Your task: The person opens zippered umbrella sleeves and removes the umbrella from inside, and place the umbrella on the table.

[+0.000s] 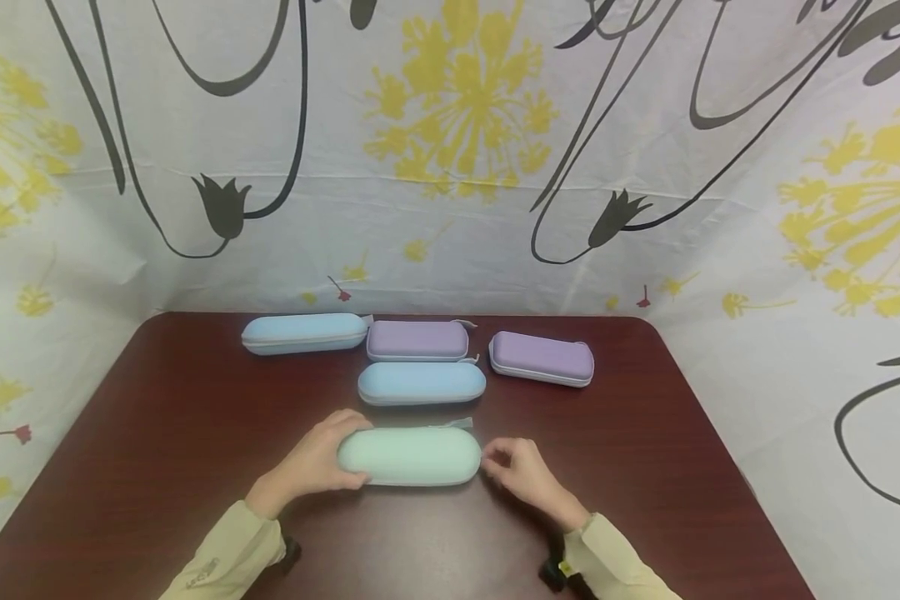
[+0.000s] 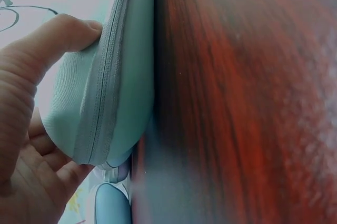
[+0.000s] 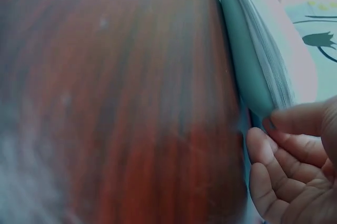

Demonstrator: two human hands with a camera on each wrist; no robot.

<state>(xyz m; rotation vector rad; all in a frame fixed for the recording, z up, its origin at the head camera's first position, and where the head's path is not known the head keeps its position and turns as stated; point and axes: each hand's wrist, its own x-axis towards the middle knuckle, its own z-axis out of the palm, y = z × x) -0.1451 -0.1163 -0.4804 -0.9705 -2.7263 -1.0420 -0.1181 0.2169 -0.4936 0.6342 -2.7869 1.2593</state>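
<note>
A mint green zippered case [image 1: 412, 457] lies lengthwise on the table in front of me, its grey zipper [image 2: 100, 92] running along the side. My left hand [image 1: 322, 457] grips its left end, thumb on the near side and the other fingers around the back. At the opposite end, my right hand [image 1: 521, 475] pinches with thumb and index finger right at the tip, where a small dark bit shows by the thumb [image 3: 295, 119]. A light tab [image 1: 461, 423] sticks out behind the case's far side.
Behind the green case lies a blue case [image 1: 422, 383], with a purple case [image 1: 417, 341] just beyond it. Another blue case [image 1: 304, 332] is at the back left, another purple case [image 1: 542, 358] at the back right. A patterned cloth [image 1: 450, 250] hangs behind the dark red-brown table [image 1: 157, 433].
</note>
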